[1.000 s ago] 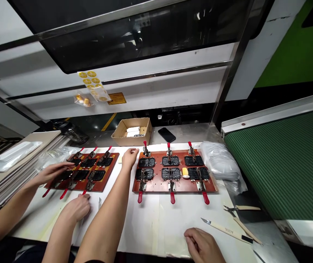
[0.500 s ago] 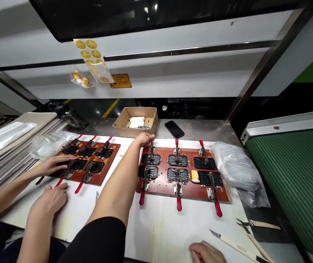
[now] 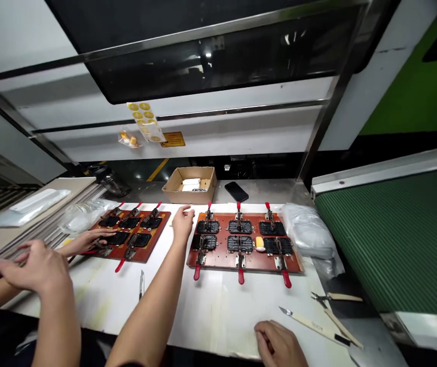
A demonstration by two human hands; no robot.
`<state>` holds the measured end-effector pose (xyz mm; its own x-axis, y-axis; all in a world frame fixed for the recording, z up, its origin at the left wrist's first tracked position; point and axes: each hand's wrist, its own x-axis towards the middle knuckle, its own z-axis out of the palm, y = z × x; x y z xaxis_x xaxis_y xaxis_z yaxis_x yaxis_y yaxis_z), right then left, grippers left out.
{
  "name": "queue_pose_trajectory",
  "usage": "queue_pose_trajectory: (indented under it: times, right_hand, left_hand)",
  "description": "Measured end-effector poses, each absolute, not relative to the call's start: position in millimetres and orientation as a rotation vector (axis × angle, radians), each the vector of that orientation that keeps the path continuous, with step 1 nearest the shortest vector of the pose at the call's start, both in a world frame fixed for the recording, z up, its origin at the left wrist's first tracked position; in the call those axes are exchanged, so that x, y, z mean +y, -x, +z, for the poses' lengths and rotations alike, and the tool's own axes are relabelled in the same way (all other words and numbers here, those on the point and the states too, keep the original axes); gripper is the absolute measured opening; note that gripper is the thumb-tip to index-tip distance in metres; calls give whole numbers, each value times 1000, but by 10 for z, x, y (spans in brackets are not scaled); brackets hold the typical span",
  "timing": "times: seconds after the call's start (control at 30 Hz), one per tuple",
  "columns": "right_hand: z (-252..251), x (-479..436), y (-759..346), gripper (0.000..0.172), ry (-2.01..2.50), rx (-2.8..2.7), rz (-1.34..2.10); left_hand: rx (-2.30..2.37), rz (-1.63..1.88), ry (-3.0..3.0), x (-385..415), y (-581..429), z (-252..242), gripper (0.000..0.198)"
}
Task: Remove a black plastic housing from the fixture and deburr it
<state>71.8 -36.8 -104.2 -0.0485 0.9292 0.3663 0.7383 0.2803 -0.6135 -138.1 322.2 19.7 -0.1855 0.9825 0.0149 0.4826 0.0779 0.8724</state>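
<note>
Right of centre in the frame, the flat rectangular board point(image 3: 220, 261) is reddish-brown; its rectangular plastic parts point(image 3: 234, 244) are black with a ribbed grid pattern, its slim lever handles point(image 3: 241, 277) bright red. A small rounded block point(image 3: 260, 243) is yellow and white. The white surface point(image 3: 199, 311) shows pale yellow stains. At far right, the ribbed belt point(image 3: 394, 229) is green-striped.

matt plastic plates point(image 3: 234, 244) sit on the smooth right-hand board point(image 3: 220, 260); behind it, a matt cardboard box point(image 3: 188, 197) and glossy phone point(image 3: 236, 191).
</note>
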Motion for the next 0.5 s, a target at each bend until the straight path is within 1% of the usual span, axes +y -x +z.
queue_pose_trajectory:
  times: [0.1, 0.17, 0.23, 0.33, 0.5]
  right_hand:
    - [-946, -387, -744, 16, 1480, -1832, 443]
    - [-897, -398, -750, 17, 1495, -1803, 539]
    - [-865, -403, -758, 17, 1517, -1771, 624]
    - [-832, -401, -782, 17, 1531, -1731, 689]
    - [-763, -424, -842, 20, 1500, -1672, 760]
  left_hand:
    - [1800, 1125, -1366, 2365, 1774, 125, 39]
    - [1824, 1075, -1282, 1847, 1902, 8, 48]
    - [1799, 992, -1228, 1509, 1899, -128, 53]
    - [1731, 894, -1189, 1405, 1708, -285, 53]
    - [1720, 816, -1140, 1686, 1424, -304, 46]
